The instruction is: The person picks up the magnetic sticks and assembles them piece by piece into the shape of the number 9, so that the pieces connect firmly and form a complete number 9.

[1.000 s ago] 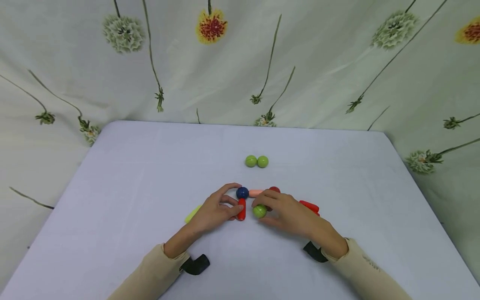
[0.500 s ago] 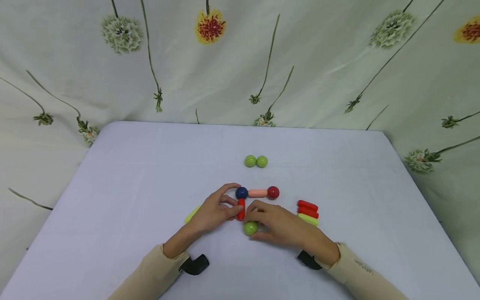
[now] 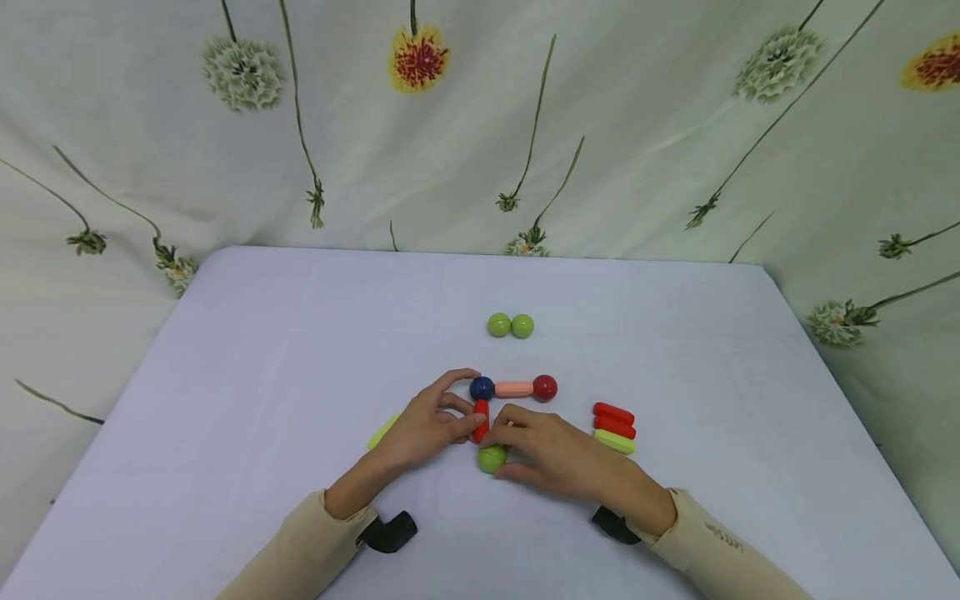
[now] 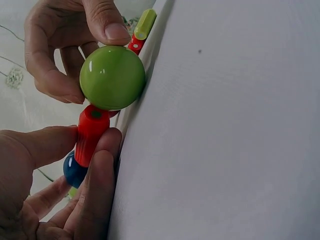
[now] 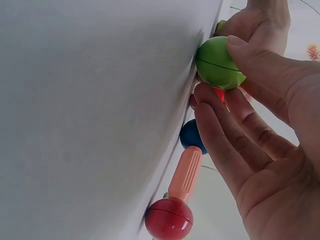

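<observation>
My left hand (image 3: 429,422) pinches a red rod (image 4: 92,135) between thumb and fingers. The rod's far end meets a dark blue ball (image 3: 482,388). From that ball a salmon-pink rod (image 3: 513,389) runs right to a dark red ball (image 3: 545,387). With thumb and fingertips my right hand (image 3: 558,450) holds a green ball (image 3: 491,459) at the red rod's near end. In the left wrist view the ball sits right against the rod's end, which has a green-looking spot; whether they are joined I cannot tell.
Two green balls (image 3: 511,325) lie farther back on the white table (image 3: 315,333). Right of my right hand are two red rods (image 3: 614,420) and a yellow-green rod (image 3: 615,442). Another yellow-green piece (image 3: 382,431) is partly hidden behind my left hand.
My right hand has brought the green ball left and nearer to me, from beside the red rod to its near end. The left hand has stayed in place on the rod.
</observation>
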